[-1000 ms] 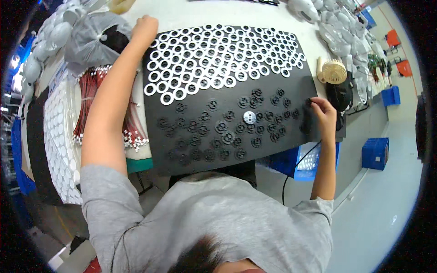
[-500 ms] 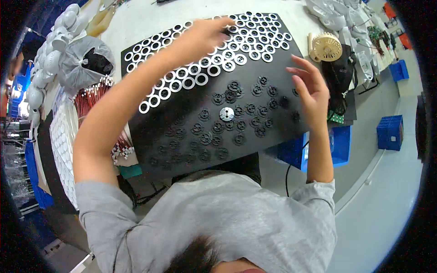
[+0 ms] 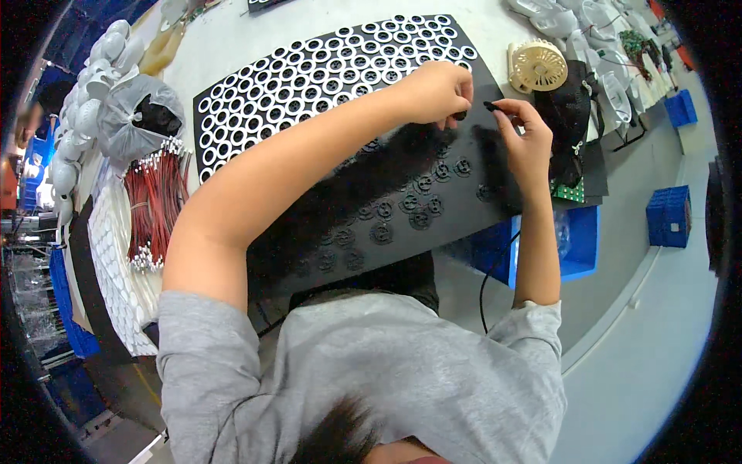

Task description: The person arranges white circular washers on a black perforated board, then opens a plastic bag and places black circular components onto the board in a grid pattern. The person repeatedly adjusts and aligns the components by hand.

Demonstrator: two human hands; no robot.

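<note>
My left hand (image 3: 442, 93) reaches across the black mat (image 3: 464, 205) with its fingers curled closed, and a small black part (image 3: 461, 115) shows under the fingertips. Facing it on the right, my right hand (image 3: 529, 141) pinches a small dark piece (image 3: 491, 106) between thumb and finger. White rings (image 3: 265, 93), many with black centres, cover the far part of the mat in rows. Loose black round plastic parts (image 3: 423, 184) lie on the near part. My left forearm and its shadow hide some of them.
A beige fan-like part (image 3: 539, 66) and a black bag (image 3: 568, 127) lie to the right. Below the mat's right edge is a blue bin (image 3: 578, 247). On the left are bundled red wires (image 3: 147, 205) and a plastic bag (image 3: 139, 116) with dark contents.
My left hand has left the far rings and come right and nearer, toward my right hand. The right fingers have closed into a pinch. A silvery disc among the black parts no longer shows.
</note>
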